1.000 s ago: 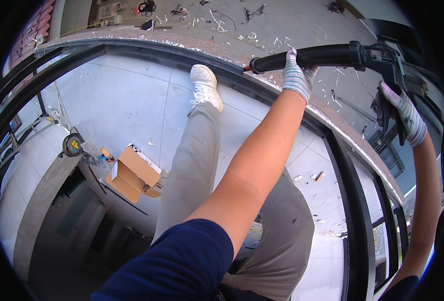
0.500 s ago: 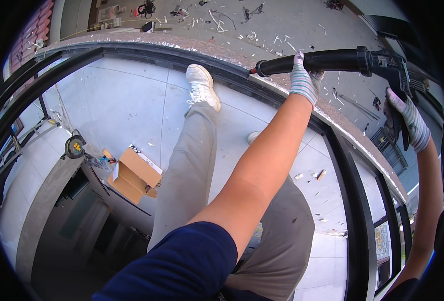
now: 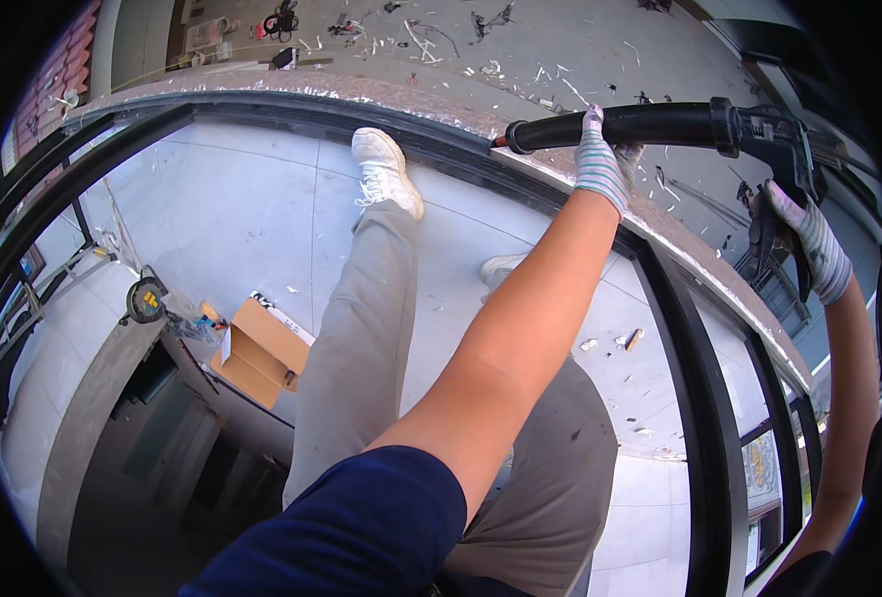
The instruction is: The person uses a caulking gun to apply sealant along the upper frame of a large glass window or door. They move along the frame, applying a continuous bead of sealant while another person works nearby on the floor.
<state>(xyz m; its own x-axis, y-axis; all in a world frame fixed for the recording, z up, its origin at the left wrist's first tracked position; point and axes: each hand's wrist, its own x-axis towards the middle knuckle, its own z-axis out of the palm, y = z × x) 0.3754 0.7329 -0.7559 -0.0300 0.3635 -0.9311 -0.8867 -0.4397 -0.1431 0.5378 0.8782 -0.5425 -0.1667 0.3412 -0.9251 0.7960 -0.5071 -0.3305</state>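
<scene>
A black caulking gun [image 3: 660, 125] lies across the upper right, nearly level. My gloved left hand [image 3: 603, 171] is closed around the underside of its barrel. At the far right, my gloved right hand [image 3: 821, 245] grips the handle and trigger. Both gloves are striped and pale, with dirty fingertips. The reddish nozzle tip [image 3: 500, 142] is at the outer edge of a dark metal frame [image 3: 441, 151], where it borders a rough stone ledge [image 3: 461, 115]. Whether the tip touches the joint is hard to tell. No fresh bead can be made out.
Pale floor tiles [image 3: 252, 229] lie inside the frame, under my white shoe [image 3: 386, 171]. An open cardboard box [image 3: 262, 348] sits left of my leg, near a round tape-like reel [image 3: 146, 298] and a dark opening [image 3: 172, 478]. Black railings [image 3: 694, 398] rise right. Scraps litter the ground [image 3: 550, 50] far below.
The floor, box and shoe have shifted slightly left in view. The caulking gun and both hands have moved a little to the right along the frame, keeping their grip.
</scene>
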